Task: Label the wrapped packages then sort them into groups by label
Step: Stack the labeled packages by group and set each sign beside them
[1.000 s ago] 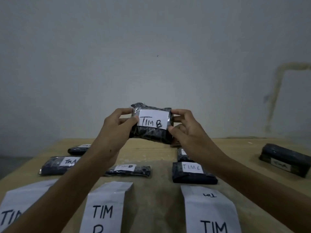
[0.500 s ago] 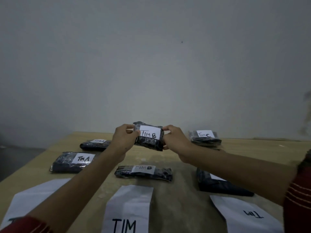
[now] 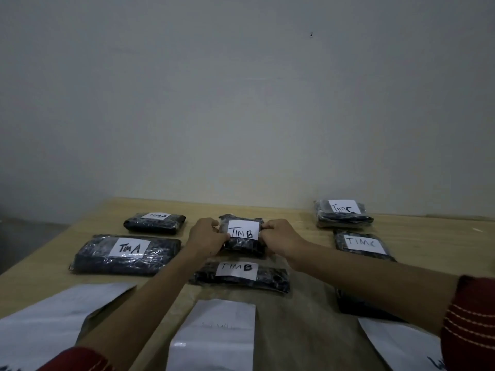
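A black wrapped package labelled TIM B (image 3: pixel 243 234) is at the table's middle, held at its two sides by my left hand (image 3: pixel 206 238) and my right hand (image 3: pixel 280 241). It sits low, at or just above the table, right behind a second TIM B package (image 3: pixel 239 275). Two TIM A packages lie on the left, a large one (image 3: pixel 126 254) and a smaller one (image 3: pixel 154 223) behind it. On the right are two TIM C packages, one near (image 3: pixel 363 245) and one far (image 3: pixel 342 212). Another dark package (image 3: pixel 359 306) is mostly hidden under my right forearm.
Three white paper sheets lie along the wooden table's (image 3: pixel 428 236) near edge: left (image 3: pixel 53 322), middle (image 3: pixel 217 336) and right (image 3: pixel 401 344). A plain wall rises right behind the table's far edge. The floor drops away at the left.
Both hands have carried the TIM B package from chest height down and forward to the table's middle, behind the other TIM B package. The camera has shifted and now shows more of the table.
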